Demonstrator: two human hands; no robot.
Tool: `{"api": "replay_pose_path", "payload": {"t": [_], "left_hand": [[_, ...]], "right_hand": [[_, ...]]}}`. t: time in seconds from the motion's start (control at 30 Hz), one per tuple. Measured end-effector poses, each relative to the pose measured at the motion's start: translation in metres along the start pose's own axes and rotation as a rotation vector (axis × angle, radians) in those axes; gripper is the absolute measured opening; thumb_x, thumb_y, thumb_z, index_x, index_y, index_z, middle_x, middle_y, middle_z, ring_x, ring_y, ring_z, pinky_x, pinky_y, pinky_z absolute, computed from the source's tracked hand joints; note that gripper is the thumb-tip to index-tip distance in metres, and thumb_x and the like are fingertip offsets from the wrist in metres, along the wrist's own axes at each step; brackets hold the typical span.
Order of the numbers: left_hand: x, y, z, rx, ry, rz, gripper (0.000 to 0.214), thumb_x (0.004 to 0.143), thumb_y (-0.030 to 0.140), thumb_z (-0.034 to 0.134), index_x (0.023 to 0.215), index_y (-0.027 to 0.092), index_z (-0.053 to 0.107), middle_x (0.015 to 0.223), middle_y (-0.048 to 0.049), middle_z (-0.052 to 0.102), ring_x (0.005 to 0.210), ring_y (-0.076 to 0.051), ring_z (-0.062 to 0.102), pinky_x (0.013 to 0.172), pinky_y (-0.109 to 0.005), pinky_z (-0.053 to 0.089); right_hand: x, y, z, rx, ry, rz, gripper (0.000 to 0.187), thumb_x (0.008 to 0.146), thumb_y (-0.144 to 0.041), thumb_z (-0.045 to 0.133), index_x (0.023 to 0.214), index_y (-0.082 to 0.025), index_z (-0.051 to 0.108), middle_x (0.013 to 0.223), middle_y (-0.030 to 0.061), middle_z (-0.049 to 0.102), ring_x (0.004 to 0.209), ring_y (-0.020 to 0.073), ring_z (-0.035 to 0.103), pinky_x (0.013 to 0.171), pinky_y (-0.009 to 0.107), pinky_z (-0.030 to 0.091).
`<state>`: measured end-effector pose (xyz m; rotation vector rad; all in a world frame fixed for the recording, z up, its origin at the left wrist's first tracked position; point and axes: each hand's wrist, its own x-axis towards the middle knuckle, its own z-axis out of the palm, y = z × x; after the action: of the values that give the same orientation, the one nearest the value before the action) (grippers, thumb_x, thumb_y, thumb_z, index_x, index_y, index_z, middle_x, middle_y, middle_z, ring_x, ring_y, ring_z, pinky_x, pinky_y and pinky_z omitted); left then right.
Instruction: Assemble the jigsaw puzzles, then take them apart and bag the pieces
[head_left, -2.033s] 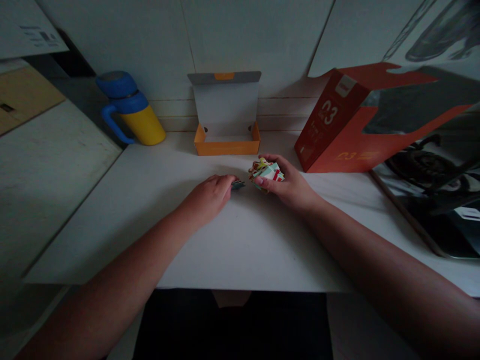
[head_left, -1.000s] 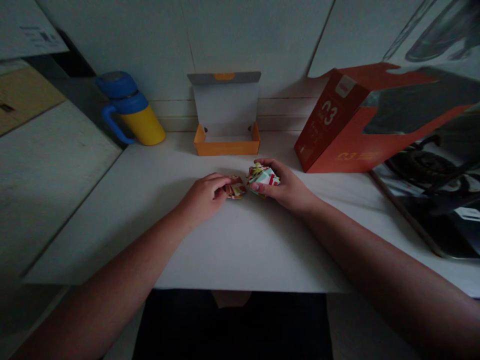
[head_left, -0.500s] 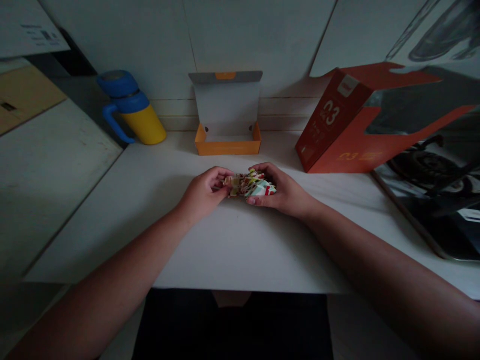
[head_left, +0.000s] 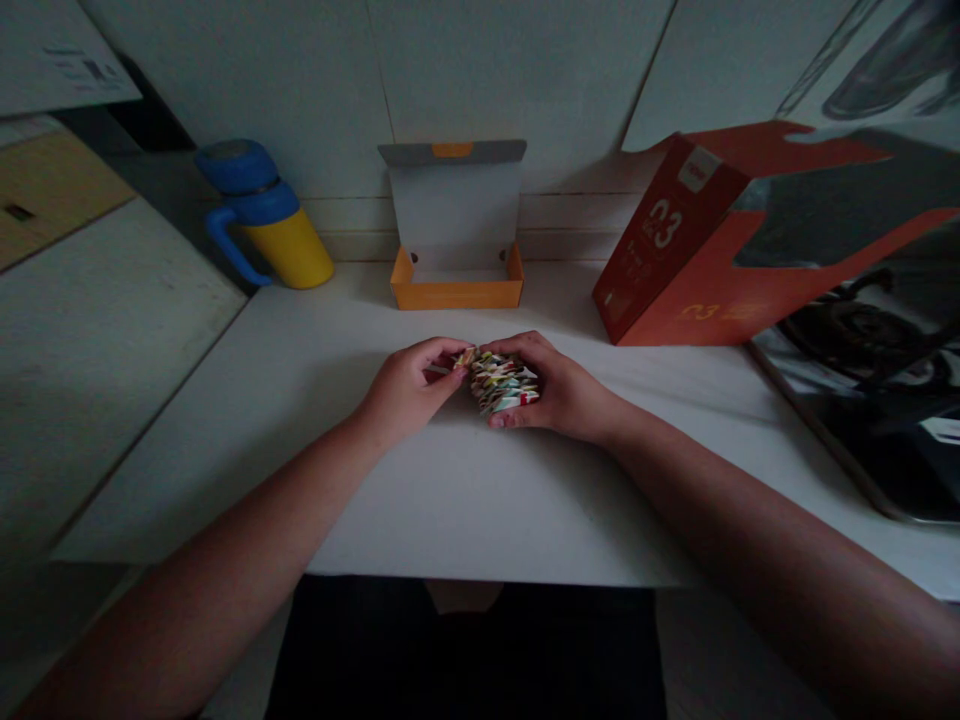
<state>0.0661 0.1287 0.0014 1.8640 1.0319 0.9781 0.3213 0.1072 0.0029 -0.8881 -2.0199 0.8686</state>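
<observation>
A bundle of thin, folded, multicoloured paper-like pieces (head_left: 504,382) is held just above or on the white counter; I cannot make out its exact kind. My right hand (head_left: 570,388) is closed round its right side, with the thumb along the near edge and the fingers over the far edge. At the bundle's left end, my left hand (head_left: 411,388) pinches a small light-and-red piece between thumb and fingertips. Whether that piece is joined to the bundle is unclear. Behind both hands stands an orange box (head_left: 456,295) with its lid raised.
A blue and yellow jug-like flask (head_left: 289,245) stands at the back left. To the right, a large red carton (head_left: 675,250) with a cut-out window leans over a black gas stove (head_left: 862,420). The white counter's (head_left: 465,510) front edge runs close to my body.
My right hand has tilted and shifted slightly left and nearer with the bundle, so more of its layered edges show. My left fingers now cover less of it.
</observation>
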Motion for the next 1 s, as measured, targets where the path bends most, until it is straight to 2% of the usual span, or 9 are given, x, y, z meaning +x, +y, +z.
{"api": "replay_pose_path", "payload": {"t": [0.13,0.23,0.37,0.47,0.6,0.73,0.83,1.0], "left_hand": [[0.001,0.002,-0.001,-0.034,-0.024,-0.007,0.026,0.097,0.026,0.068,0.122,0.019,0.075,0.121,-0.0091,0.080,0.106,-0.021,0.076,0.097,-0.039,0.063],[0.003,0.000,0.000,-0.074,-0.044,-0.017,0.027,0.096,0.024,0.068,0.121,0.019,0.076,0.122,-0.0087,0.081,0.108,-0.021,0.077,0.101,-0.041,0.063],[0.004,-0.006,0.003,-0.175,-0.073,-0.036,0.030,0.094,0.022,0.071,0.123,0.018,0.077,0.124,-0.0092,0.081,0.112,-0.021,0.077,0.109,-0.042,0.060],[0.003,-0.007,0.005,-0.231,-0.108,-0.040,0.031,0.094,0.021,0.071,0.124,0.016,0.076,0.125,-0.0107,0.080,0.114,-0.022,0.077,0.111,-0.043,0.059],[-0.001,-0.002,0.007,-0.122,-0.077,0.024,0.040,0.096,0.020,0.068,0.136,0.016,0.068,0.139,-0.0141,0.074,0.125,-0.024,0.073,0.117,-0.046,0.056],[-0.006,0.001,0.008,-0.021,-0.056,0.049,0.052,0.099,0.020,0.065,0.149,0.021,0.056,0.161,-0.0156,0.057,0.149,-0.026,0.056,0.129,-0.052,0.042],[-0.008,-0.001,0.012,-0.111,-0.132,-0.021,0.057,0.103,0.026,0.060,0.158,0.019,0.047,0.169,-0.0179,0.047,0.157,-0.028,0.047,0.132,-0.052,0.037],[-0.010,-0.002,0.017,-0.186,-0.242,-0.078,0.072,0.108,0.047,0.057,0.169,0.017,0.034,0.175,-0.0174,0.036,0.163,-0.032,0.033,0.136,-0.054,0.027]], "right_hand": [[-0.002,-0.001,0.002,0.035,0.015,0.098,0.111,0.066,-0.059,0.099,0.159,-0.029,0.047,0.151,0.0171,0.054,0.127,0.0341,0.064,0.109,0.051,0.055],[-0.002,-0.003,0.003,0.024,-0.014,0.137,0.119,0.064,-0.056,0.101,0.163,-0.027,0.040,0.149,0.0185,0.059,0.125,0.0354,0.067,0.106,0.051,0.056],[-0.002,-0.007,0.002,-0.042,-0.051,0.093,0.111,0.065,-0.055,0.100,0.157,-0.027,0.045,0.145,0.0160,0.065,0.126,0.0360,0.067,0.109,0.050,0.053],[-0.002,-0.009,0.002,-0.082,-0.069,0.087,0.096,0.068,-0.052,0.099,0.147,-0.025,0.051,0.136,0.0131,0.069,0.117,0.0326,0.070,0.101,0.046,0.056],[-0.002,-0.009,0.002,-0.170,-0.034,0.085,0.086,0.068,-0.049,0.098,0.138,-0.025,0.055,0.128,0.0124,0.070,0.110,0.0321,0.071,0.097,0.045,0.057],[-0.001,-0.006,0.000,-0.277,0.052,0.083,0.083,0.069,-0.050,0.097,0.136,-0.024,0.056,0.130,0.0150,0.067,0.114,0.0353,0.069,0.101,0.048,0.055],[0.000,-0.003,-0.001,-0.336,0.076,0.054,0.086,0.070,-0.056,0.097,0.138,-0.022,0.056,0.132,0.0172,0.066,0.119,0.0375,0.067,0.105,0.051,0.054],[0.000,0.000,0.002,-0.331,0.057,-0.010,0.092,0.072,-0.064,0.094,0.144,-0.023,0.055,0.136,0.0185,0.062,0.126,0.0390,0.063,0.108,0.054,0.053]]}}
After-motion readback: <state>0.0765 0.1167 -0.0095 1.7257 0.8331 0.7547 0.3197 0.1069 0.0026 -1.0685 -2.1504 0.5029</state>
